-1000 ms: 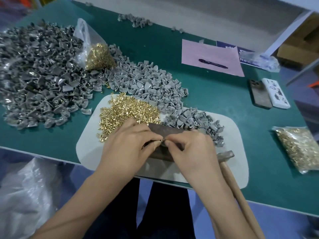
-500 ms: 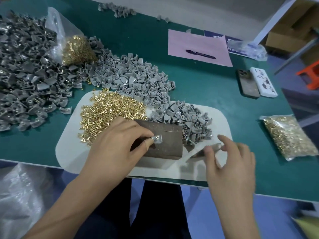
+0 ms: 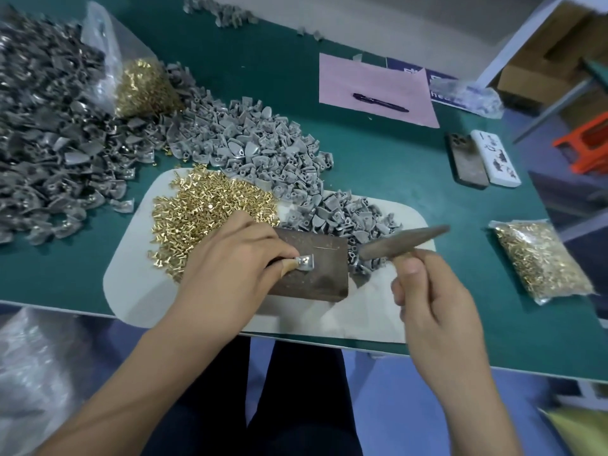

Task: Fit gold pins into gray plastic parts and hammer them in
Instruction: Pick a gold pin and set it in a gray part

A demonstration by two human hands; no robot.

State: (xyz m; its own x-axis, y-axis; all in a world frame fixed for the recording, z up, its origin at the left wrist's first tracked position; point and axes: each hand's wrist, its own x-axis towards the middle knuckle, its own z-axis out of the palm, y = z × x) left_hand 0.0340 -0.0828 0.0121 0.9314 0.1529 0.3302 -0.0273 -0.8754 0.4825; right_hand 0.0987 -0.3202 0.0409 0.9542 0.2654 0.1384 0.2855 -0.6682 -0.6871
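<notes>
At frame centre, our left hand [image 3: 230,258] pinches a gray plastic part [image 3: 306,262] with its gold pin on the metal block [image 3: 312,268], our right hand [image 3: 431,304] grips the raised hammer [image 3: 403,241], and large unpinned piles [image 3: 263,149] remain.

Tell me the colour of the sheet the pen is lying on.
Pale pink; the sheet under the dark pen shows best in the head view.

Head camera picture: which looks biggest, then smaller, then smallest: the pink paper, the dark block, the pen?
1. Pink paper, biggest, though it lies farther away.
2. Dark block, clearly smaller, though nearer and partly hidden by the left hand.
3. Pen, smallest, lying on the paper.
</notes>
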